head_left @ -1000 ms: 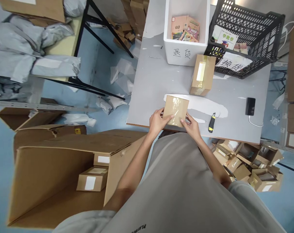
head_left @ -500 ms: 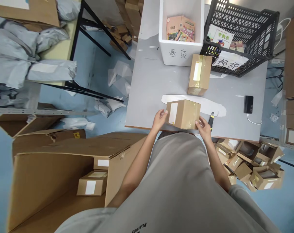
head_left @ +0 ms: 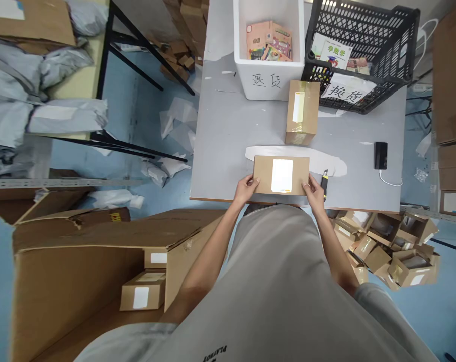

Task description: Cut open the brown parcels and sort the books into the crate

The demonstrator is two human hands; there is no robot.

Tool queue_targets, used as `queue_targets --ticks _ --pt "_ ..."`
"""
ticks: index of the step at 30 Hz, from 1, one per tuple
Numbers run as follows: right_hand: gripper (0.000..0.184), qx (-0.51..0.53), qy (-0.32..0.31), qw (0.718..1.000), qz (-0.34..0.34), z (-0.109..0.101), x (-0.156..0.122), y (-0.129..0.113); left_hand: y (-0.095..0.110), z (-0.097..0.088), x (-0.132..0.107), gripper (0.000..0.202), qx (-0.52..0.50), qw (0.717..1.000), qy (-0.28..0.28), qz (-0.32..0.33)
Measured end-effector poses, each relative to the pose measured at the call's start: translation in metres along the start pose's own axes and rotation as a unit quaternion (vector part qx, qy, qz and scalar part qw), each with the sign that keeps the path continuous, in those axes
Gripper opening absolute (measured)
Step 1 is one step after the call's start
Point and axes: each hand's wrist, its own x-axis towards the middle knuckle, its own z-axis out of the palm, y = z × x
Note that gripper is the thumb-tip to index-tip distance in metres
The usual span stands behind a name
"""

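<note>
At the left, small labelled cartons (head_left: 141, 297) are seen inside a large open carton (head_left: 80, 286). Nearer the middle, the left end of a brown carton (head_left: 281, 175) is pinched by the left hand (head_left: 246, 190), the thumb laid on the edge and the fingers bent beside it. The carton is held over the near edge of the grey table (head_left: 228, 130), its white label (head_left: 282, 176) facing up; whether it is lifted cannot be told. Work on it is judged to be at an early stage: it is shut, no cut is visible, and its contents are left unexposed. Its right end is clamped between thumb and fingers of the right hand (head_left: 314, 193). Just beyond these fingers, a utility knife (head_left: 324, 186) is left unheld.
</note>
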Motion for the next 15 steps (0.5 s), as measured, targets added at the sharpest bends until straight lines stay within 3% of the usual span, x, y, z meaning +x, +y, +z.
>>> queue_targets --ticks 3,6,11,15 --pt "0.103 0.004 -0.058 0.998 0.017 0.02 0.007 0.009 -0.003 -0.024 -0.004 0.058 0.025 0.999 0.045 -0.014" --pt "0.101 0.004 -0.106 0.994 0.035 0.034 0.014 0.019 -0.004 -0.035 -0.008 0.054 0.033 0.996 0.079 -0.035" --pt "0.095 -0.037 -0.065 0.994 0.074 0.024 0.029 0.04 0.012 -0.027 -0.03 0.055 0.065 0.994 0.091 0.001" --pt "0.088 -0.075 -0.027 0.993 0.084 -0.001 0.042 0.057 0.046 -0.007 -0.062 0.061 0.112 0.991 0.004 0.068"
